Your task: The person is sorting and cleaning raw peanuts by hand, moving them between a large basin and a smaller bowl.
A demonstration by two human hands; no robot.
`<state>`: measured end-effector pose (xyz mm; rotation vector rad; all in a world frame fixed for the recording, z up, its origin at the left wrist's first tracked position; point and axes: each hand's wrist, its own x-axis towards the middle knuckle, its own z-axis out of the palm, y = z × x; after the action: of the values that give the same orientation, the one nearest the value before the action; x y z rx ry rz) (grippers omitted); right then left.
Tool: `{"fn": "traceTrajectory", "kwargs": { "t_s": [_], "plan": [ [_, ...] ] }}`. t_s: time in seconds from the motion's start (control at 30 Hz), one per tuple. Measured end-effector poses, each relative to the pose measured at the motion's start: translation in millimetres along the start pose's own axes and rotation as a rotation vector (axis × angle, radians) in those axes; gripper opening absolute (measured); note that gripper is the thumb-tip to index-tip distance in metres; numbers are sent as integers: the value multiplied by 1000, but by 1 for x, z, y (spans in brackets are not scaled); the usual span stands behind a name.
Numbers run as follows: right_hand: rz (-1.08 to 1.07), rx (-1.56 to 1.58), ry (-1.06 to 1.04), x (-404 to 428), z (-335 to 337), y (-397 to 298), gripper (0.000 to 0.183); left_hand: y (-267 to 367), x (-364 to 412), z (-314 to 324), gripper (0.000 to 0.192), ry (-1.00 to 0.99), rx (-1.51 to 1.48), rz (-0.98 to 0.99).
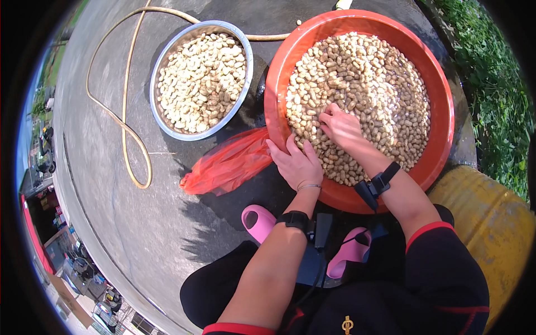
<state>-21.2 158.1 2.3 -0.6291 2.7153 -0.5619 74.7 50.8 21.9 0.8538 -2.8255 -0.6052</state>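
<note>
A large red plastic basin (pixel 437 125) holds a wide mass of unshelled peanuts (pixel 360 75), with wet, glinting patches among them. My right hand (pixel 341 125) is over the peanuts on the basin's left side, its fingers curled down; whether they grip any is hidden. At the near left rim is my left hand (pixel 295 163), fingers spread and nothing visible in them. Left of the big basin, a smaller metal basin (pixel 250 63) with a bluish rim is full of pale unshelled peanuts (pixel 201 79). A red plastic mesh or film bag (pixel 230 161) lies beside my left hand.
A tan hose (pixel 125 125) loops across the concrete floor (pixel 159 234) on the left. A yellow, worn drum-like object (pixel 481 222) is at the right, below green plants (pixel 498 83). My feet wear pink clogs (pixel 259 224). One stray peanut (pixel 298 22) lies behind the basins.
</note>
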Motion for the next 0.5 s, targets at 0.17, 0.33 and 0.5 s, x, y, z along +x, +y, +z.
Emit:
{"fn": "traceTrajectory", "kwargs": {
  "t_s": [0.17, 0.33, 0.5],
  "plan": [
    [-58, 140, 19, -9, -10, -8, 12, -1, 0, 2, 40, 8, -4, 13],
    [-131, 398, 2, -24, -7, -25, 13, -2, 1, -1, 31, 26, 12, 42],
    [-45, 431, -62, -27, -9, -36, 20, -3, 0, -2, 28, 3, 15, 67]
  ]
}}
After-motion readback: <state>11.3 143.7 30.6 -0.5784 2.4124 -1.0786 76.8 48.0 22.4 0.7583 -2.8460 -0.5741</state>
